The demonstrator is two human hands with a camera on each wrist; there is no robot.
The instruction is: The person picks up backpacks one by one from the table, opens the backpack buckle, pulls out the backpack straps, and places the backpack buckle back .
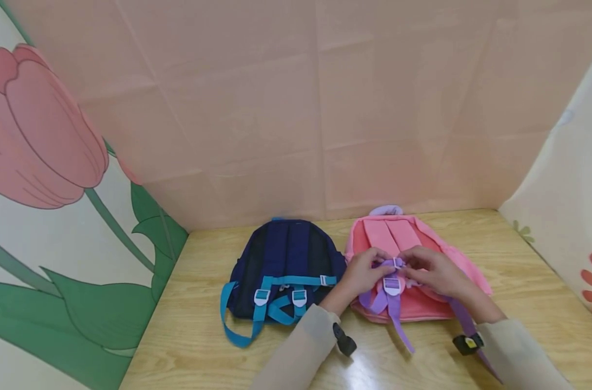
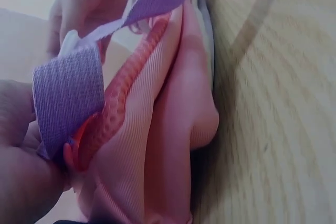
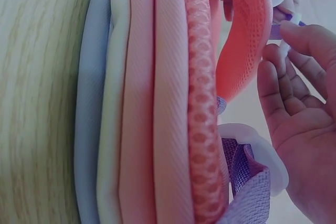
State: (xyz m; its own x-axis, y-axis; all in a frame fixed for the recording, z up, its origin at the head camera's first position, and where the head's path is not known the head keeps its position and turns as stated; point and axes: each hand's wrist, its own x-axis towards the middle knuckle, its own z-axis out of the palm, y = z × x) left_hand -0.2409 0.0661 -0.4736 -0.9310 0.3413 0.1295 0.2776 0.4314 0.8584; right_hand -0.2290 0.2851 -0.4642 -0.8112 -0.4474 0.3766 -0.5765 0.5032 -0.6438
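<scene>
Both hands meet over the middle of the pink backpack [image 1: 412,271], which lies straps-up on the wooden table [image 1: 510,281] right of centre: the left hand [image 1: 363,273] and the right hand [image 1: 434,271] each pinch an end of the small white chest buckle [image 1: 397,263] on its purple strap [image 1: 395,311]. Just beside it on the left, near the left forearm, lies a navy backpack [image 1: 281,265] with blue straps, its own chest clip fastened. A pink panel [image 1: 296,108] stands behind, and a tulip-printed wall [image 1: 57,216] closes the left side.
</scene>
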